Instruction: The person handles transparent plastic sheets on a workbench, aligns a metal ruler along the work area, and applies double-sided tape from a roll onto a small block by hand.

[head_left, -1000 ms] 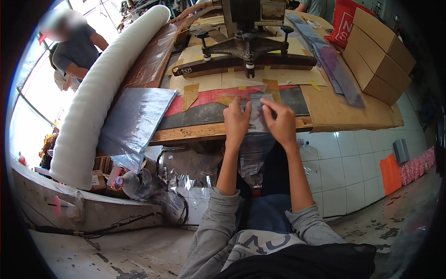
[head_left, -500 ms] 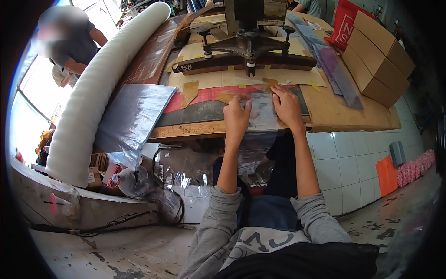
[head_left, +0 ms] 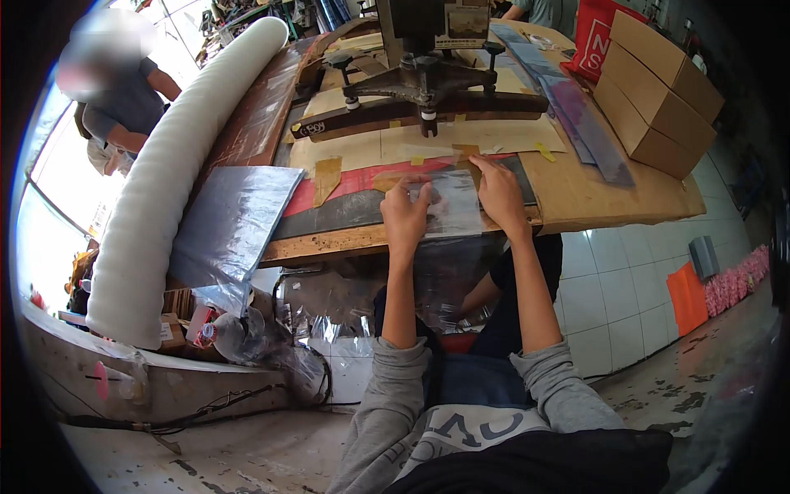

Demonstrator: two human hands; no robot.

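A clear plastic sheet [head_left: 454, 212] lies over the front edge of the work table, between my two hands. My left hand [head_left: 405, 216] is closed at the sheet's left side, with the thumb and bent fingers at its upper left part. My right hand [head_left: 500, 194] rests by the upper right corner, fingers stretched forward to a piece of brown tape [head_left: 466, 151]. Beneath the sheet run a red strip [head_left: 301, 198] and a dark grey mat [head_left: 350, 207]. Beyond my hands, a black metal press bar [head_left: 485, 107] hangs over the pale board [head_left: 354, 150].
A stack of clear plastic sheets [head_left: 234, 214] overhangs the table's left front. Beside it leans a long white foam roll [head_left: 177, 181]. Cardboard boxes [head_left: 658, 99] and a red bag [head_left: 594, 41] stand at the right. A person [head_left: 123, 99] is at the far left.
The view has shifted slightly, so the table and press sit a little further left. The clear sheet's near edge now lies on the table front between my hands, which keep nearly the same pose.
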